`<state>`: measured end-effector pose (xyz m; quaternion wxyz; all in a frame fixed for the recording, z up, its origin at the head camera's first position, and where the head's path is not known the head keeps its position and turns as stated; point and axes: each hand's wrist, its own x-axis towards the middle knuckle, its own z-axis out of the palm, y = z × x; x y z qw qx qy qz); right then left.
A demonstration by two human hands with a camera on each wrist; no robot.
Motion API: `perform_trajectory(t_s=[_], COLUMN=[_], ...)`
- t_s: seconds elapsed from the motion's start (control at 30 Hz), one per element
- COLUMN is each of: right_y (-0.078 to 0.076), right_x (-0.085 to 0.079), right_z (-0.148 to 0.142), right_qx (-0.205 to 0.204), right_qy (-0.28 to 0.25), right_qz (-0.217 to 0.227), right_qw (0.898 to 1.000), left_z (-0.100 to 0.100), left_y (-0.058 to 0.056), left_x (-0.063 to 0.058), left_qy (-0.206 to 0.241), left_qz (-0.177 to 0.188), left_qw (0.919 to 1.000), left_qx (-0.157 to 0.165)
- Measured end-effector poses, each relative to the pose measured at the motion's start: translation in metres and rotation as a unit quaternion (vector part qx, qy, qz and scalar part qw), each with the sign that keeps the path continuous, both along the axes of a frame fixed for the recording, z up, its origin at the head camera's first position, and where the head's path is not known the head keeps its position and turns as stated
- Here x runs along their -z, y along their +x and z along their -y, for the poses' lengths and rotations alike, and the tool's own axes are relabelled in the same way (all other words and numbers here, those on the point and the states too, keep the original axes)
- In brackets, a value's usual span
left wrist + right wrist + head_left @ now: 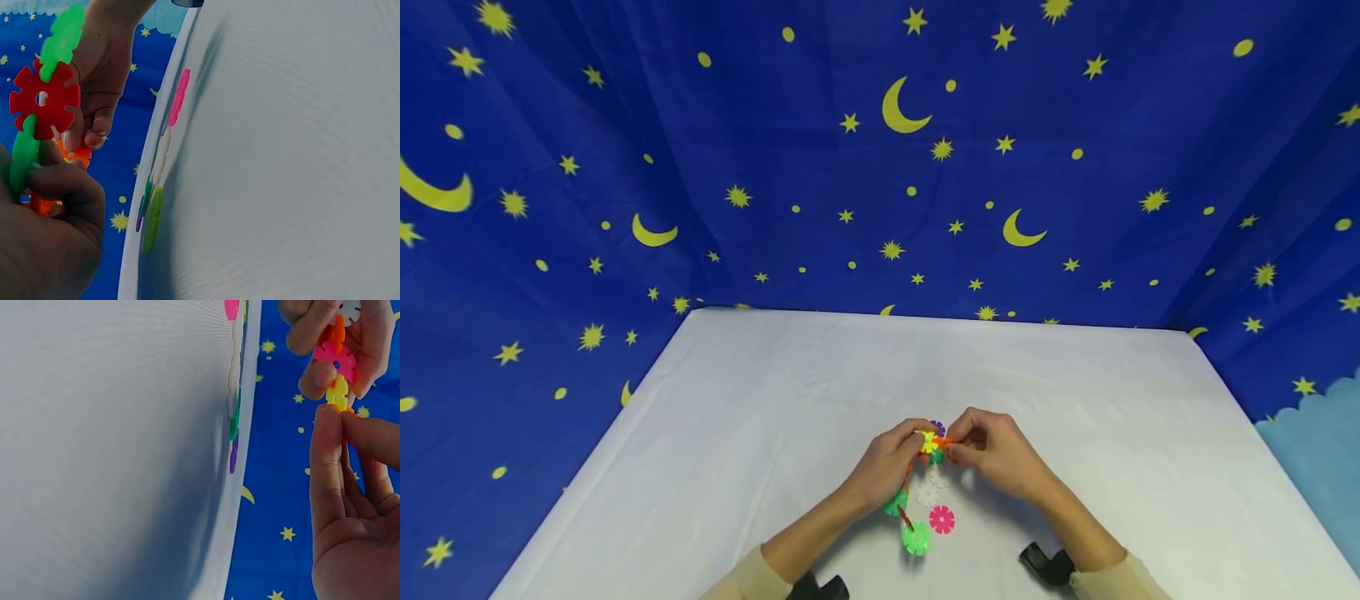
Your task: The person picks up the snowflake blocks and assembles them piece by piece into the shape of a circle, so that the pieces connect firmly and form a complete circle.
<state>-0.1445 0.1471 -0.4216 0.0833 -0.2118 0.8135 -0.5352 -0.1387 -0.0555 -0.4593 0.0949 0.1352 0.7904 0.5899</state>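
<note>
In the head view my left hand [880,467] grips a chain of notched plastic snowflake discs above the white table. Below that hand dangles the chain's tail, with a light green disc [916,538] at its end; a red disc [45,100] links it to a darker green one [25,153]. Farther along the chain, a pink disc [334,361] and a yellow disc [337,392] show between the hands. My right hand [1000,454] pinches an orange disc [943,442] between thumb and forefinger, right at the yellow one. Fingertips hide most of the orange disc.
Loose discs lie flat on the table [790,392] under the hands: a pink one [942,519], white ones [928,494], a purple one [937,427], a teal one [235,419] and a lime one [152,219]. Black objects [1047,565] sit beside both forearms. A blue starry curtain [820,167] surrounds the table.
</note>
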Motion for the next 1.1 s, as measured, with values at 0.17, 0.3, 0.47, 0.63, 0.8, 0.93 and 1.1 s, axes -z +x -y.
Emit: perform_trajectory(t_s=[0.17, 0.3, 0.47, 0.63, 0.8, 0.93, 1.1], right_y=[-0.009, -0.011, -0.012, -0.014, -0.016, -0.016, -0.015], right_x=[0.019, 0.022, 0.022, 0.023, 0.027, 0.031, 0.033], right_z=[-0.005, -0.006, -0.007, -0.008, -0.011, -0.013, -0.013], right_qx=[0.0, -0.005, 0.002, 0.018, -0.032, -0.095, -0.148], right_qy=[-0.004, -0.003, 0.015, 0.049, 0.091, 0.121, 0.167], right_qz=[0.008, 0.011, 0.006, -0.009, -0.032, -0.059, -0.086], right_qw=[1.0, 1.0, 1.0, 0.999, 0.995, 0.986, 0.971], left_z=[-0.001, 0.0, 0.001, 0.001, 0.003, 0.002, 0.002], left_y=[-0.002, -0.002, -0.003, -0.004, -0.006, -0.007, -0.004], left_x=[0.001, 0.001, 0.001, 0.001, 0.001, 0.003, -0.003], left_qy=[0.01, 0.031, 0.035, 0.052, 0.074, 0.089, 0.092], left_qz=[0.007, 0.023, 0.019, 0.024, 0.041, 0.052, 0.061], left_qw=[0.9998, 0.9991, 0.9989, 0.9975, 0.9956, 0.9939, 0.9931], left_qx=[-0.014, -0.017, -0.025, -0.041, -0.04, -0.039, -0.04])
